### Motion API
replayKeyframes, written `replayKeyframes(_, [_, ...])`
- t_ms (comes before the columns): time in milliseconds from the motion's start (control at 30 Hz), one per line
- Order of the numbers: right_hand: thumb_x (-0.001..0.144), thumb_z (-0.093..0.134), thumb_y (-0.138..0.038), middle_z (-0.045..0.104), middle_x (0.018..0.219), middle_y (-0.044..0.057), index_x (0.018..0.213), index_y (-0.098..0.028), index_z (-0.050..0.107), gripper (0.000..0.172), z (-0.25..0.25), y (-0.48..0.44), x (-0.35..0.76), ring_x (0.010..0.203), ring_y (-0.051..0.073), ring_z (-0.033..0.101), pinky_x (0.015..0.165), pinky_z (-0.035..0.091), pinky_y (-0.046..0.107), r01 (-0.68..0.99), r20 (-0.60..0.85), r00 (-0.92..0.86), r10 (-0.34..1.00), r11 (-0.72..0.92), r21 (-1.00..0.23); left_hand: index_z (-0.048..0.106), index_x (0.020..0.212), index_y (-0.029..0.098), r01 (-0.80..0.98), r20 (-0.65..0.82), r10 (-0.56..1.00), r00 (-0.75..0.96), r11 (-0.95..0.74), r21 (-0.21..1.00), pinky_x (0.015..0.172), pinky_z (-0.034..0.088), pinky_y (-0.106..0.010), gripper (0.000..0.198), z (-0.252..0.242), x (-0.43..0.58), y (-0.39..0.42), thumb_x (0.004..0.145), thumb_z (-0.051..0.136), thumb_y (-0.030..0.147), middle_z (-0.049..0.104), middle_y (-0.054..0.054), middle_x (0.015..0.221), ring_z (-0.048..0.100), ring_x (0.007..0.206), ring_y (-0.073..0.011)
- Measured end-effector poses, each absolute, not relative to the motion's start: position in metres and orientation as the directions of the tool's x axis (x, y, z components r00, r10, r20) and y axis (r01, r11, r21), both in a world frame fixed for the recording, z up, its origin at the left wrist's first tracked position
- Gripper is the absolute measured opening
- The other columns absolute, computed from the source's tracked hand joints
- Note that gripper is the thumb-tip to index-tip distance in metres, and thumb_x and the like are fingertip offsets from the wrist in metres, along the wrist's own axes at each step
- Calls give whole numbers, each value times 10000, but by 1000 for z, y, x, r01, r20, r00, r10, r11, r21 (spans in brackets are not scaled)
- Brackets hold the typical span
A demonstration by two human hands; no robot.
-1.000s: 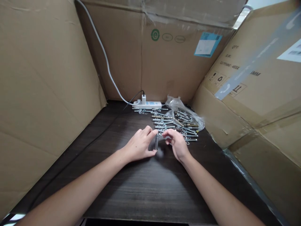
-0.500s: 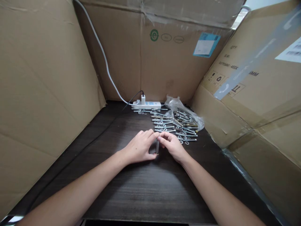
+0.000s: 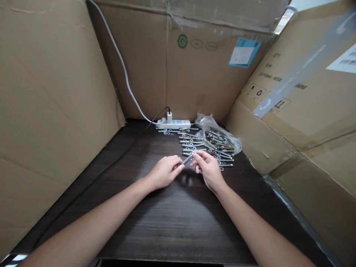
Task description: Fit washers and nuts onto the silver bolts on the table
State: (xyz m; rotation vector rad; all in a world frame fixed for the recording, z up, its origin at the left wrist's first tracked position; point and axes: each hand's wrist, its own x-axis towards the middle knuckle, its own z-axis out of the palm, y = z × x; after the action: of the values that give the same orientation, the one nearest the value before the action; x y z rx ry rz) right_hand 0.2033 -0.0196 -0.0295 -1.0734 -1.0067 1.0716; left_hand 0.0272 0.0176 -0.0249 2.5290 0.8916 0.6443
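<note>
Dark wood-grain bench (image 3: pixel 172 222) fills the near part of my feed, walled on three sides by cardboard boxes (image 3: pixel 50 92). My operator's two bare forearms come in from the bottom edge and meet mid-bench. The left hand (image 3: pixel 163 173) is curled, thumb and forefinger pinching the lower end of a silver bolt (image 3: pixel 187 160). The right hand (image 3: pixel 210 171) pinches the upper end with its fingertips. The bolt sits between the two hands, clear of the bench.

Half a second ago that bolt stood upright; now it lies tilted, rising toward the right hand, and both hands have drawn slightly apart.

Just beyond the hands lie rows of loose bolts and washers (image 3: pixel 193 144), with a clear plastic bag (image 3: pixel 207 121) holding more bolts to their right. Behind them a white power strip (image 3: pixel 178 123) rests against the back box, and its white cable (image 3: pixel 122 70) climbs to the upper left.

On the back box I read a green round mark (image 3: pixel 183 40) and a blue-and-white label (image 3: pixel 244 52), its print too small to read. The right box shows "QTY" and "465X".
</note>
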Motion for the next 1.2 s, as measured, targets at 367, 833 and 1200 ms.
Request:
replayKeyframes(367, [736, 666, -411, 623, 696, 19, 838, -147, 635, 285, -28, -26, 194, 483, 88, 533, 364, 339, 182, -37, 86, 38, 996, 87, -995, 568, 795, 184, 449, 290, 638, 713, -733, 511, 700, 400, -257, 227, -21, 28, 16, 933, 428, 297, 607, -3, 775, 560, 746, -147])
replayKeyframes(833, [783, 552, -332, 708, 916, 40, 890, -240, 706, 209, 32, 54, 331, 836, 222, 619, 666, 438, 298, 998, 170, -48, 984, 54, -31, 559, 874, 198, 491, 348, 661, 664, -737, 464, 743, 380, -286, 176, -9, 15, 20, 904, 386, 178, 626, -5, 890, 568, 795, -143])
replayKeyframes(1200, [820, 532, -275, 682, 1029, 70, 977, -206, 714, 251, 7, 65, 366, 971, 219, 578, 837, 423, 303, 998, 151, -17, 988, 26, -52, 546, 879, 202, 510, 339, 669, 661, -732, 452, 728, 376, -284, 159, -12, 13, 23, 877, 394, 155, 615, -5, 870, 561, 771, -149])
